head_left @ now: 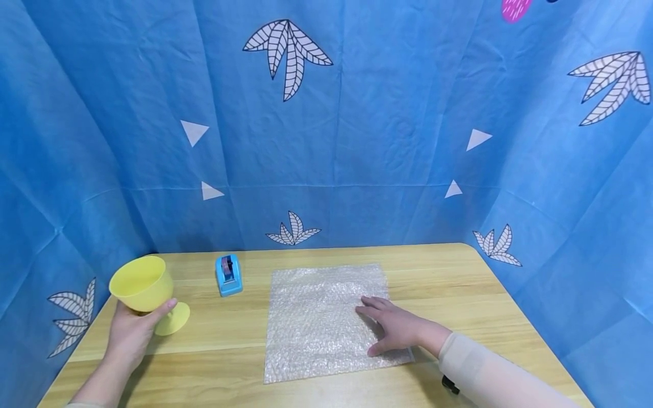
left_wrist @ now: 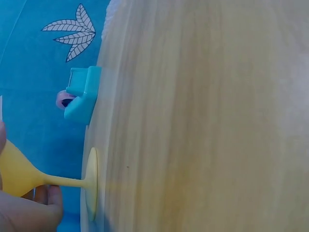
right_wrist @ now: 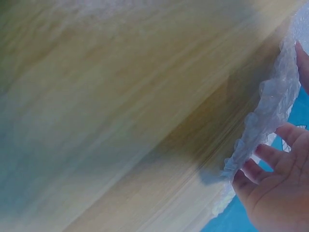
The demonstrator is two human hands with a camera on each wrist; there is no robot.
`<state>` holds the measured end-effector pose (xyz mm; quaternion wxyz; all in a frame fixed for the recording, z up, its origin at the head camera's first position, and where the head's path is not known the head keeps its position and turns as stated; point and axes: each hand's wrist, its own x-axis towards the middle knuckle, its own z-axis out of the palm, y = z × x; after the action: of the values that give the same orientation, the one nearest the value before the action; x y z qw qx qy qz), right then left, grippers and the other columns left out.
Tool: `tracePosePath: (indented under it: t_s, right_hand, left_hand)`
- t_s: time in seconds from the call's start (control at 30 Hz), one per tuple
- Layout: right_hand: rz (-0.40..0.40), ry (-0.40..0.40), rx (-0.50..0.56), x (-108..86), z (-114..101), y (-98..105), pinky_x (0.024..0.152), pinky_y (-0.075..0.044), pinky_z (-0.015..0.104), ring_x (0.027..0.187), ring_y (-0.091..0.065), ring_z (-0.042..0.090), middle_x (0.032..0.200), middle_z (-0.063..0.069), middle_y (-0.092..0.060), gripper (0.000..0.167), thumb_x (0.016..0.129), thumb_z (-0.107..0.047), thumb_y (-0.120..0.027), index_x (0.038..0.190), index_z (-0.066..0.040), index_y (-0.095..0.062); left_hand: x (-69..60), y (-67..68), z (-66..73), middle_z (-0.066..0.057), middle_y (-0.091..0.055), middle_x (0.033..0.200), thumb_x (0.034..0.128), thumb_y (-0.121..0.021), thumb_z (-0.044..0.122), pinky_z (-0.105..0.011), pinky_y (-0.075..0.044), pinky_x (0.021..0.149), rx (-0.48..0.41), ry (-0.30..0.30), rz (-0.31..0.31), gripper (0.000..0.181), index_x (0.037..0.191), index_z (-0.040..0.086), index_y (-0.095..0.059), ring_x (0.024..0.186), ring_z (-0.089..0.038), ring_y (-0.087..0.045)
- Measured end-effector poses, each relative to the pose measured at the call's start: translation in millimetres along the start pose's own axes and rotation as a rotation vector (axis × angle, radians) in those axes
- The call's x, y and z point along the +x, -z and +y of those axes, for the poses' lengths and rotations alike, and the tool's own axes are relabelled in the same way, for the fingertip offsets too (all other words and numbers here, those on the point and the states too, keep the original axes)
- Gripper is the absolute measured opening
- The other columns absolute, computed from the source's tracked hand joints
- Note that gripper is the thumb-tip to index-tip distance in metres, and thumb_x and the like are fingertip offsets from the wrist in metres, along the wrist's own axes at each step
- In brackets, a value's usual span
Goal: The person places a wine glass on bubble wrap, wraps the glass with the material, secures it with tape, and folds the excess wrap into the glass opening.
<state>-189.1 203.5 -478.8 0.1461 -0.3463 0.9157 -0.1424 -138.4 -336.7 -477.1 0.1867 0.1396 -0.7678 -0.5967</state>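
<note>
Left hand (head_left: 128, 335): fingers curled round the yellow goblet (head_left: 153, 292), beneath its bowl, at the table's left
Right hand (head_left: 395, 326): fingers spread apart, fingertips touching bubble wrap (head_left: 316, 326)
Bubble wrap: flat on the wooden table (head_left: 214, 345)
Tape dispenser (head_left: 229, 277): blue, between both

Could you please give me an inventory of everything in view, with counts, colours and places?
Goblet: one, yellow, left side, in the left grip
Dispenser: one, blue, near the table's back edge, right of the goblet
Tape: one roll, pinkish, in the dispenser
Wrap: one bubbled sheet, clear, flat on the table's middle
Table: one, light wood, under everything
Curtain: count unclear, blue with white leaf and triangle prints, behind and beside the table
Black item: one, black, under the right sleeve
Sleeves: two, pale, at the wrists
Left grip: one, bare, on the goblet
Right grip: one, bare, at the wrap's right side
</note>
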Motion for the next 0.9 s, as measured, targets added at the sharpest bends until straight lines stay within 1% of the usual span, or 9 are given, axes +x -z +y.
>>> tracePosePath:
  t_s: [0.1, 0.17, 0.23, 0.4, 0.5, 0.67, 0.77, 0.9]
  right_hand:
    - [0.0, -0.001, -0.005, 0.2, 0.2, -0.2, 0.116, -0.028, 0.058, 0.146, -0.024, 0.042, 0.162, 0.016, -0.025, 0.099, 0.075, -0.053, -0.082, 0.154, -0.01, -0.038]
    - [0.0, 0.002, -0.002, 0.2, 0.0, -0.1, 0.116, -0.028, 0.059, 0.146, -0.024, 0.042, 0.162, 0.017, -0.025, 0.099, 0.075, -0.052, -0.082, 0.153, -0.01, -0.039]
    - [0.001, 0.005, 0.002, 0.1, -0.3, -0.1, 0.116, -0.027, 0.059, 0.146, -0.024, 0.043, 0.162, 0.018, -0.025, 0.098, 0.076, -0.051, -0.082, 0.153, -0.01, -0.039]
    - [0.001, 0.007, 0.009, -0.8, -1.6, 1.0, 0.116, -0.027, 0.06, 0.146, -0.024, 0.044, 0.162, 0.019, -0.024, 0.097, 0.076, -0.05, -0.083, 0.153, -0.009, -0.039]
    - [0.001, 0.004, 0.01, -1.3, -2.3, 2.0, 0.116, -0.026, 0.06, 0.146, -0.023, 0.044, 0.162, 0.019, -0.024, 0.097, 0.076, -0.049, -0.083, 0.153, -0.009, -0.039]
    - [0.0, 0.002, 0.018, -1.0, -1.9, 1.3, 0.116, -0.026, 0.06, 0.146, -0.023, 0.044, 0.162, 0.018, -0.024, 0.098, 0.076, -0.05, -0.083, 0.153, -0.009, -0.039]
    - [0.001, 0.003, 0.02, -0.7, -1.1, 0.4, 0.116, -0.026, 0.06, 0.146, -0.023, 0.044, 0.162, 0.019, -0.024, 0.098, 0.075, -0.05, -0.083, 0.153, -0.009, -0.039]
    - [0.0, 0.004, 0.016, -1.1, -0.9, 0.8, 0.116, -0.027, 0.06, 0.146, -0.023, 0.044, 0.162, 0.019, -0.024, 0.098, 0.076, -0.05, -0.083, 0.153, -0.009, -0.039]
  left_hand:
    - [-0.6, 0.9, -5.3, 0.026, -0.054, 0.11, 0.0871, -0.08, 0.022, -0.003, -0.04, 0.081, 0.081, 0.006, -0.029, 0.056, 0.132, 0.03, -0.047, 0.101, 0.01, -0.05]
    - [-1.2, 0.6, -7.9, 0.028, -0.056, 0.104, 0.0874, -0.08, 0.023, -0.003, -0.043, 0.079, 0.078, 0.02, -0.046, 0.048, 0.126, 0.028, -0.051, 0.097, 0.013, -0.053]
    - [-1.7, -0.5, -9.8, 0.03, -0.059, 0.097, 0.0869, -0.08, 0.021, -0.004, -0.046, 0.077, 0.058, 0.046, -0.052, 0.042, 0.119, 0.025, -0.055, 0.091, 0.013, -0.055]
    - [-3.0, -5.5, -12.6, 0.03, -0.062, 0.089, 0.0862, -0.081, 0.021, -0.006, -0.049, 0.074, 0.051, 0.077, -0.068, 0.034, 0.114, 0.014, -0.063, 0.086, 0.012, -0.058]
    - [-3.1, -8.3, -14.2, 0.03, -0.062, 0.088, 0.0867, -0.08, 0.023, -0.006, -0.049, 0.074, 0.088, 0.079, -0.075, 0.035, 0.113, 0.008, -0.064, 0.085, 0.013, -0.057]
    - [-4.5, -10.5, -17.6, 0.031, -0.06, 0.089, 0.0884, -0.079, 0.028, -0.006, -0.047, 0.074, 0.136, 0.069, -0.1, 0.046, 0.119, -0.002, -0.063, 0.086, 0.014, -0.055]
    - [-5.5, -11.5, -17.8, 0.031, -0.06, 0.091, 0.0889, -0.078, 0.029, -0.006, -0.047, 0.075, 0.154, 0.06, -0.118, 0.05, 0.122, -0.005, -0.061, 0.088, 0.014, -0.054]
    - [-6.6, -12.5, -16.6, 0.029, -0.06, 0.092, 0.0895, -0.077, 0.028, -0.007, -0.048, 0.075, 0.16, 0.051, -0.147, 0.049, 0.122, -0.005, -0.061, 0.088, 0.013, -0.054]
